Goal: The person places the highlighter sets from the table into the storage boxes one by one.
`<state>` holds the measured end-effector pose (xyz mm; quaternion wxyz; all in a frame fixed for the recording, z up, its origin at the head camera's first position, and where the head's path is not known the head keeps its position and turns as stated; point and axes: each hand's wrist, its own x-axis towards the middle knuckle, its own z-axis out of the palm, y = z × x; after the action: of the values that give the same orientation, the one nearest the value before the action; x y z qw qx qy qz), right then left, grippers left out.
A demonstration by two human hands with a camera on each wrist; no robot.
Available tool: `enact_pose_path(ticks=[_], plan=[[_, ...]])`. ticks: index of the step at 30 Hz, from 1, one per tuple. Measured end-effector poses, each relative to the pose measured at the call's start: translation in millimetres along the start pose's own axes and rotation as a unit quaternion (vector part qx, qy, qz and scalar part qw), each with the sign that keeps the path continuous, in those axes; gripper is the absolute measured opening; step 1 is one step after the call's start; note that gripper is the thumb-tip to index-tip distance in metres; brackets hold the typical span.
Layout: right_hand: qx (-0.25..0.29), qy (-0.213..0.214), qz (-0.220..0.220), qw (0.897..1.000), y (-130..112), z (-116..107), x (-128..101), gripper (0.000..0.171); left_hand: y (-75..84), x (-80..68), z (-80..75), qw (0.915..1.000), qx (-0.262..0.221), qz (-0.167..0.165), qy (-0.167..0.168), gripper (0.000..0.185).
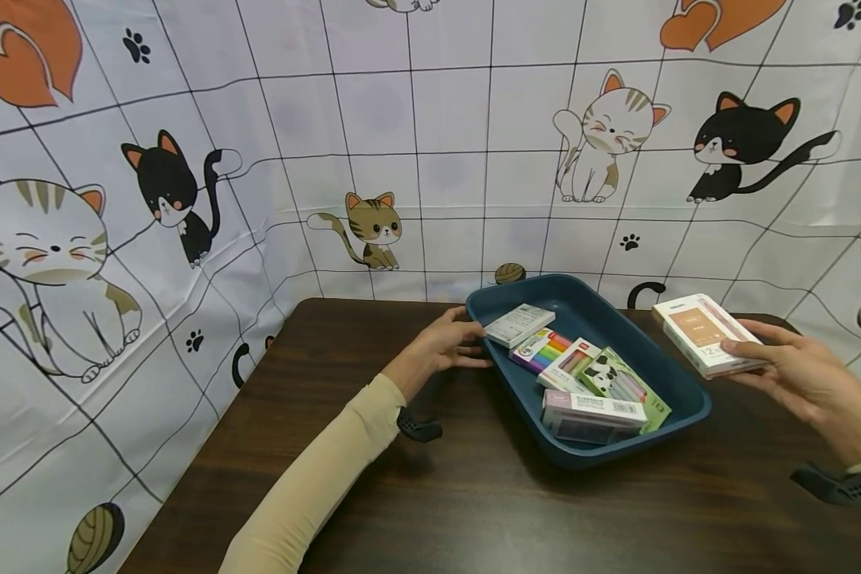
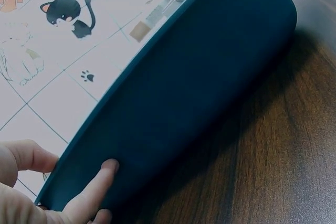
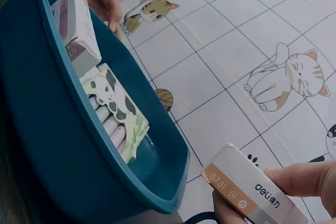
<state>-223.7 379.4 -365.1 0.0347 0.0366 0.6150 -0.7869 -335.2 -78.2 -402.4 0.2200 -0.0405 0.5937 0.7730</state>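
My left hand (image 1: 448, 343) grips the left rim of a dark blue plastic bin (image 1: 581, 307). In the left wrist view its fingers (image 2: 92, 192) spread over the bin's outer wall, with another digit at the rim. Beyond the bin's right end, my right hand (image 1: 796, 363) holds a small white and tan box (image 1: 699, 331) between thumb and fingers. The right wrist view shows "deli" and "S731" on the box's side. Inside the bin lie a white box (image 1: 520, 324), a rainbow-striped box (image 1: 540, 351), a green panda box (image 1: 624, 387) and a pink-topped clear box (image 1: 591, 416).
The bin stands on a dark brown wooden table (image 1: 473, 510), close to its back edge. Behind and to the left hangs a white cloth (image 1: 445, 183) with a grid and cartoon cats. A black strap device (image 1: 419, 426) sits at my left wrist.
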Motion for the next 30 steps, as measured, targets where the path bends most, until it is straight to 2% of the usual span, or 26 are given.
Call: enact_pose_path(ticks=[5, 10, 11, 21, 30], plan=[[-0.005, -0.021, 0.013, 1.0, 0.2, 11.0, 3.0, 0.041, 0.4, -0.4, 1.0, 1.0, 0.002, -0.001, -0.005, 0.086], [-0.028, -0.027, 0.032, 0.999, -3.4, 25.9, 6.6, 0.088, 2.3, -1.3, 3.2, 0.9999, 0.005, 0.005, -0.012, 0.085], [-0.025, -0.031, 0.034, 0.999, -3.9, 29.1, 7.6, 0.091, 2.8, -0.9, 3.3, 0.9999, 0.005, 0.007, -0.013, 0.085], [-0.005, -0.063, 0.053, 0.997, -1.2, 63.9, 20.8, 0.093, 3.0, -0.7, 0.5, 0.9999, 0.008, 0.004, -0.014, 0.085], [-0.016, -0.068, 0.062, 0.996, 1.9, 81.8, 27.8, 0.092, 0.7, -0.6, 0.0, 1.0, 0.003, 0.004, -0.008, 0.086]])
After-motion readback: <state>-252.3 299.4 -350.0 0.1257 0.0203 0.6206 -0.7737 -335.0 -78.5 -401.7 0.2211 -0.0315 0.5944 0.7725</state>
